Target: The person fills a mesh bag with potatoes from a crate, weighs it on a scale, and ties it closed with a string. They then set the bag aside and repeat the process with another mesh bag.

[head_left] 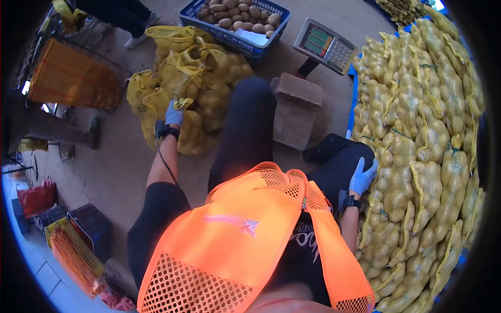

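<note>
My left hand (175,116), in a pale blue glove, is closed around the gathered top of a yellow mesh bag of potatoes (188,128). That bag stands on the floor among several other yellow mesh bags (177,68), some with dark tie strings at their tops. My right hand (362,178), also gloved, rests by my bent right knee with its fingers apart and nothing in it. Right beside it rises a high stack of filled yellow mesh bags (412,156).
Ahead stands a blue crate (261,49) of loose potatoes. A digital scale display (324,46) rises behind a brownish block (297,91). To the left are an orange mesh-sided container (75,75), crates (91,224) and a person's legs (117,18).
</note>
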Tool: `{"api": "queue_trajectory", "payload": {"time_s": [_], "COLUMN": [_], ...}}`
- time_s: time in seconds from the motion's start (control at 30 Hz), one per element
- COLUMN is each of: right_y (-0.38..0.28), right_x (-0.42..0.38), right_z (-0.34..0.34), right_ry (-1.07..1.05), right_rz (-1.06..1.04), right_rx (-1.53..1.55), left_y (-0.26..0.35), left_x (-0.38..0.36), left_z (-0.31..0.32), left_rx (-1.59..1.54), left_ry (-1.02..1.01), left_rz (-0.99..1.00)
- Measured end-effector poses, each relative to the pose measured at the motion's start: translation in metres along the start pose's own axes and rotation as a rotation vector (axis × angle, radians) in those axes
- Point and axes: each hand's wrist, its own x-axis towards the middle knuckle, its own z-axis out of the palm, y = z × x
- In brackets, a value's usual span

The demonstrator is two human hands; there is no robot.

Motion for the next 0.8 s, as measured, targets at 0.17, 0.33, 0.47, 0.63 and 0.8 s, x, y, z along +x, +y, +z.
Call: {"api": "queue_trajectory", "payload": {"time_s": [0.17,0.33,0.47,0.63,0.8], "right_y": [-0.005,-0.008,-0.014,-0.061,-0.12], "right_x": [0.001,0.006,0.008,0.013,0.017], "right_z": [-0.003,-0.004,-0.003,-0.018,0.019], "right_ry": [0.019,0.004,0.0,0.167,-0.831], "right_rz": [0.04,0.06,0.079,-0.306,-0.082], "right_rx": [0.046,0.068,0.076,0.107,1.111], "left_y": [0.011,0.056,0.153,0.334,0.438], "left_x": [-0.076,-0.089,-0.067,-0.072,-0.059], "left_z": [-0.024,-0.08,-0.134,-0.208,-0.238], "left_rx": [-0.377,-0.537,-0.599,-0.893,-1.195], "left_ry": [-0.104,0.16,0.187,0.248,0.243], "left_rz": [-0.053,-0.256,-0.124,0.182,0.387]}}
